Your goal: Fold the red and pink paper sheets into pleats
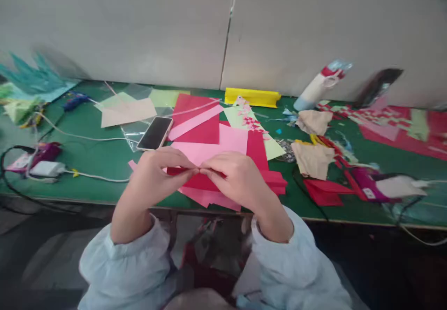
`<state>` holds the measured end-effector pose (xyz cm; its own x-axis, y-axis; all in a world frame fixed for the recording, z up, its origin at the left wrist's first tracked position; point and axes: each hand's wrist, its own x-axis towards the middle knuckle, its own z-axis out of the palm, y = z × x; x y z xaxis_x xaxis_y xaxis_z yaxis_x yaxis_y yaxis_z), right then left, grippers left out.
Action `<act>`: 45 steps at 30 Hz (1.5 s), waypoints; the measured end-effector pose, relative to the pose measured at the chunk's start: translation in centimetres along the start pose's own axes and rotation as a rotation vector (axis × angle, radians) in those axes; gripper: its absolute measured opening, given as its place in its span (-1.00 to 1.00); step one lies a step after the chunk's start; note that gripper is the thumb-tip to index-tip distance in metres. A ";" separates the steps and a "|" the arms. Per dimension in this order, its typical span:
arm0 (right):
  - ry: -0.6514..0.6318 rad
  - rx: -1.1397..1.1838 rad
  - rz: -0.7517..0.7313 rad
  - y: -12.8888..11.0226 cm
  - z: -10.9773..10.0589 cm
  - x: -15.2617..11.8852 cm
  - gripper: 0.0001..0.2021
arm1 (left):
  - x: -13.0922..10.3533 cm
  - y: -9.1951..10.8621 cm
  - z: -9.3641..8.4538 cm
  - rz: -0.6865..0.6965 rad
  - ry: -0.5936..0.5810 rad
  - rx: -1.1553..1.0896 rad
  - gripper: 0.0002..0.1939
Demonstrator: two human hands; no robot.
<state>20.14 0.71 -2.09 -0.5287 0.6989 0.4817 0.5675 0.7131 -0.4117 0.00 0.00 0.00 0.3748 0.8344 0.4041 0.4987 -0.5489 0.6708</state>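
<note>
Over the near edge of the table, my left hand (153, 176) and my right hand (237, 175) meet at the fingertips. Both are closed in a pinch, thumb against fingers, on the edge of a piece of red paper (202, 182). Exactly how the paper is folded is partly hidden by the hands. Beneath it lie pink sheets (223, 141), whose corners stick out toward me. A stack of folded red paper strips (274, 182) rests just beyond my right wrist. Close to my left knuckles is a phone (155, 133) with a dark screen.
Behind the hands are a red sheet (206, 131), a light green strip (274, 148) with small folded pieces and a yellow folded paper (252, 97). Cloth pieces (313, 159) and a white bottle-like object (318, 89) stand right. White cables (94, 138) and a blue glue gun (76, 100) lie left.
</note>
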 end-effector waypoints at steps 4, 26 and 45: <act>0.007 0.018 0.040 0.2 0.0 -0.4 -0.83 | 0.0 -0.5 -0.4 -0.071 0.005 -0.010 -0.92; 0.004 0.041 0.145 2.9 -3.2 -2.4 -0.88 | -2.3 -4.6 -3.3 -0.305 0.271 -0.243 -0.89; -0.028 0.215 0.312 5.1 -4.6 -3.9 -0.71 | -3.1 -6.5 -4.7 -0.459 0.417 -0.226 -0.86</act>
<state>27.99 1.38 -2.54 -0.3702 0.8832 0.2880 0.5597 0.4594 -0.6897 -8.12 1.17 -2.69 -0.1934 0.9555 0.2226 0.3420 -0.1470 0.9281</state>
